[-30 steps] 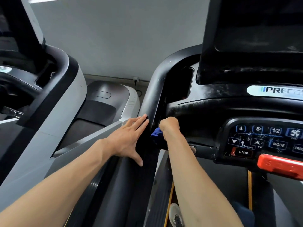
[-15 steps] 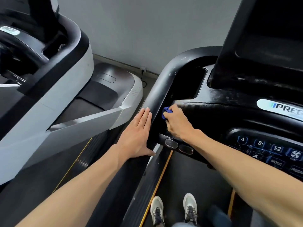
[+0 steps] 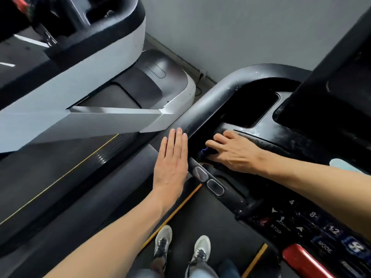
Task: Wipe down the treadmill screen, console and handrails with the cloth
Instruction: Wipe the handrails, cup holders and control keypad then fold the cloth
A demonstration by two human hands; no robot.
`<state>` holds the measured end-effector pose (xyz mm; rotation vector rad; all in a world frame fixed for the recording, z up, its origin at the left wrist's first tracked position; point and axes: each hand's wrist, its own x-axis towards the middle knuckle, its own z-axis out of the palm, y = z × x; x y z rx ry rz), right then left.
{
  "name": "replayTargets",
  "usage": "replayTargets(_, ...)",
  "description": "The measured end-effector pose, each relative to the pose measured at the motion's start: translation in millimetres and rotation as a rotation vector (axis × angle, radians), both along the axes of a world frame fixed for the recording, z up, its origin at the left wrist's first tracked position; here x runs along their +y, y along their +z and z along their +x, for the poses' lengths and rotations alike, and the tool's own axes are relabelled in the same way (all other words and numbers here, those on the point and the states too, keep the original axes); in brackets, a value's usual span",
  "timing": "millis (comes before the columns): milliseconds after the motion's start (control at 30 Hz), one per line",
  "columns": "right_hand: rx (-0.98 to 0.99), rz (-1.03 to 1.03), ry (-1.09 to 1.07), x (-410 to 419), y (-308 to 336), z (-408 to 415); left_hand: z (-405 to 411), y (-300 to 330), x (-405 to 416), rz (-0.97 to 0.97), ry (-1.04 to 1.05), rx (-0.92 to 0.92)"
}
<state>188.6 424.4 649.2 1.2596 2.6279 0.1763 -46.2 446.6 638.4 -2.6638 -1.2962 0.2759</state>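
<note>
Since a second ago the right hand [image 3: 232, 152] has shifted from beside the handrail onto the console's left shoulder, and the view has tipped down to show both shoes [image 3: 181, 245].

Head view: the left hand [image 3: 170, 165] lies flat on the black handrail [image 3: 202, 109], fingers [image 3: 177, 141] straight and pressed together, pointing up along the rail. The handrail's long axis runs diagonally from lower left to upper right, then curves right around the console [image 3: 281, 135]. The right hand presses a blue cloth [image 3: 203, 152] against the inner edge of the console, just beside the rail; its fingers curl over the cloth, of which only a small bunched corner peeps out under the fingertips, pointing left. Two oval grip sensors [image 3: 208, 181] sit just below the hands. Keypad buttons [image 3: 329, 233] and a red stop bar [image 3: 305, 261] lie at lower right, blurred.
</note>
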Motion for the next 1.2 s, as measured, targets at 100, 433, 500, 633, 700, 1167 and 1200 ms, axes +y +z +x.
replayTargets(100, -0.140, -0.045, 0.112, 21, -12, -23, 8, -4, -3, 0.023, 0.042, -0.015)
replayTargets(433, -0.167, -0.008, 0.098, 16, -6, -18, 9, -9, -4, 0.050, 0.056, -0.076)
replayTargets(500, -0.209, -0.035, 0.103, 15, -12, -28, 8, -4, -6, 0.032, 0.058, -0.052)
replayTargets(633, -0.105, -0.007, 0.141, 2, 2, 7, 11, -7, -9, 0.040, 0.084, -0.066)
replayTargets(700, -0.111, 0.027, 0.094, 7, 4, 2, 14, -11, -9, 0.068, 0.107, -0.097)
replayTargets(1167, -0.225, 0.000, -0.059, 4, 2, -26, 12, -11, -10, 0.072, 0.101, -0.130)
replayTargets(1200, -0.223, -0.008, -0.041, -1, 8, -15, 12, -12, -10, 0.079, 0.099, -0.138)
